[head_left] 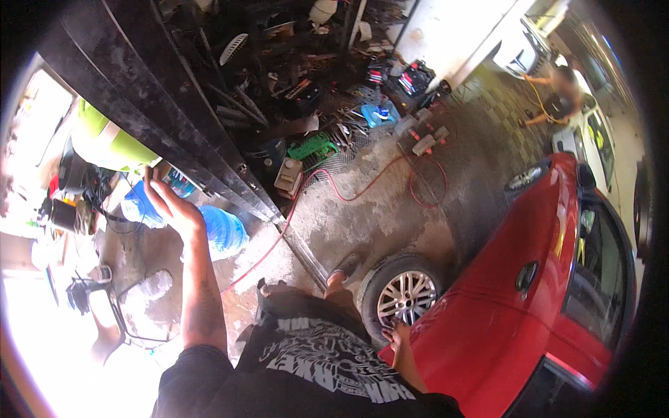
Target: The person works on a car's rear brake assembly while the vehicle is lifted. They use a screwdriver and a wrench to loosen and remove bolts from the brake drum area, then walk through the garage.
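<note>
Cluttered concrete workshop floor (390, 209) spreads at twelve o'clock, crossed by a looping red hose (418, 182), with a green plastic crate (311, 146) beyond. My left hand (167, 202) at ten o'clock presses spread fingers on the dark metal gate frame (174, 118) beside a blue plastic barrel (223, 230). My right hand (397, 336) at five o'clock rests fingers open on the red car's fender (488, 306), just beside the silver alloy wheel (404, 296).

Harsh daylight, blown-out glare lower left, dark fisheye rim, soft blur
</note>
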A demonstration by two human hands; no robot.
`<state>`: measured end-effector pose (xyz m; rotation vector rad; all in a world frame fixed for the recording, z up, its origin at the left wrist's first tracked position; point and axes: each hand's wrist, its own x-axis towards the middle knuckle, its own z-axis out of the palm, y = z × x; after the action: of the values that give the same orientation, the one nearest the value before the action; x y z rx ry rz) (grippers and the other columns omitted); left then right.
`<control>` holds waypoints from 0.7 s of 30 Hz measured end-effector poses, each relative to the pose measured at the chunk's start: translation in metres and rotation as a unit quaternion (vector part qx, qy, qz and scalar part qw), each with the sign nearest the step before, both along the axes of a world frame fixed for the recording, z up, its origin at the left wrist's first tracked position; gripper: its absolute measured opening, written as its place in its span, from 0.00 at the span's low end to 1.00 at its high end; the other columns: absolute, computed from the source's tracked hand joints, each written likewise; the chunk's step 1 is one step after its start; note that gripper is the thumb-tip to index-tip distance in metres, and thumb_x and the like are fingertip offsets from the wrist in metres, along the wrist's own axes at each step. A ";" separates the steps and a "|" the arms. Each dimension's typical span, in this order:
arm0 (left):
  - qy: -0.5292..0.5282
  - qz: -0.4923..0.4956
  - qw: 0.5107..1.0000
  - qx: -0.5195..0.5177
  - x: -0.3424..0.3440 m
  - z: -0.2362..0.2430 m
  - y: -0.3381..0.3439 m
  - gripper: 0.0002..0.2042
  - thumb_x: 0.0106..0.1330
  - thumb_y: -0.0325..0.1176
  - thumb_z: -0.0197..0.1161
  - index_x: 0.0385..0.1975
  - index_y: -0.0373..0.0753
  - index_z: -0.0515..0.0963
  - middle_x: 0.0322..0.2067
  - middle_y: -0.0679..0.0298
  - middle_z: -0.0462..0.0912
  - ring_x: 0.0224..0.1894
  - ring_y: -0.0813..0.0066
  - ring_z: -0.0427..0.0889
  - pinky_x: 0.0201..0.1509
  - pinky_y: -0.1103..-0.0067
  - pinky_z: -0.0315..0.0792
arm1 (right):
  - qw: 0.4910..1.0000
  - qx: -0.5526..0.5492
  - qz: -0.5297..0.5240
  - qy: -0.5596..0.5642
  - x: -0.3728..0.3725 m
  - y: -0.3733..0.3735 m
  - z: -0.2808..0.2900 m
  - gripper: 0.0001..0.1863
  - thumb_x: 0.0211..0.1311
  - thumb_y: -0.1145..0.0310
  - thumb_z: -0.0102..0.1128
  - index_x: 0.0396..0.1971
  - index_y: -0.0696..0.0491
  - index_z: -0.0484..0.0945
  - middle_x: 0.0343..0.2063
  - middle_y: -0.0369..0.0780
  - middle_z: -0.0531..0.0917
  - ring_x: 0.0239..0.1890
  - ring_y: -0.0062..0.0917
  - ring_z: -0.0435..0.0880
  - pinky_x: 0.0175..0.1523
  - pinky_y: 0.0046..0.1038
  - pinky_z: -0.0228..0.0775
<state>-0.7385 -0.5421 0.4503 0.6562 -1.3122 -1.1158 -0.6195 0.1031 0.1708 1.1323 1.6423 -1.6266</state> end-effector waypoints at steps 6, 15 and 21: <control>-0.042 0.185 0.977 -0.099 -0.084 0.068 0.035 0.29 0.77 0.43 0.49 0.67 0.26 0.56 0.64 0.48 0.63 0.65 0.63 0.63 0.71 0.70 0.55 | 0.989 -0.124 0.057 -0.051 -0.174 0.047 0.007 0.13 0.68 0.65 0.56 0.48 0.54 0.73 0.34 0.42 0.80 0.30 0.31 0.84 0.27 0.30 0.79; -0.090 0.426 0.898 -0.065 -0.102 0.013 0.019 0.27 0.77 0.44 0.44 0.68 0.32 0.60 0.63 0.46 0.67 0.57 0.57 0.73 0.56 0.67 0.70 | 0.983 -0.061 0.174 -0.021 -0.383 0.038 0.050 0.18 0.65 0.63 0.57 0.53 0.52 0.73 0.35 0.42 0.82 0.28 0.29 0.80 0.37 0.35 0.79; -0.377 0.582 0.687 -0.217 -0.082 -0.023 0.033 0.29 0.64 0.43 0.65 0.60 0.30 0.68 0.54 0.48 0.77 0.54 0.52 0.78 0.58 0.63 0.73 | 0.971 0.034 0.227 -0.061 -0.477 0.009 0.050 0.21 0.65 0.62 0.58 0.56 0.50 0.72 0.36 0.42 0.82 0.32 0.30 0.81 0.41 0.39 0.78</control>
<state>-0.8202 -0.5089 0.4273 1.3646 -1.3231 0.5937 -1.0968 0.1122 0.2212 0.7926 1.7305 -1.1941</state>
